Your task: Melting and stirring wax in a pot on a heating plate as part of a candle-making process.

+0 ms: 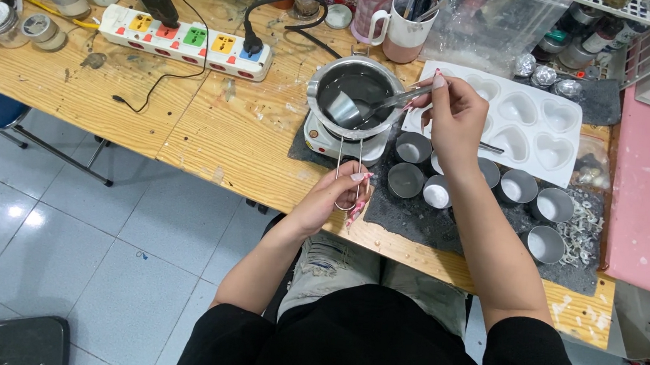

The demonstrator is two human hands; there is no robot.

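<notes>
Starting at the left of the wooden bench (76,101), one white power strip (185,40) with five coloured sockets is noted. One metal melting pot (355,92) is seated on one small white hotplate (328,140). The pot's wire handle (347,178) is clasped by the left hand (335,199), fingers closed around it. One spoon (373,109) is pinched in the right hand (454,119), its bowl inside the pot. Seven small round tins (406,180) are counted beneath one white heart-shaped mould tray (534,122).
</notes>
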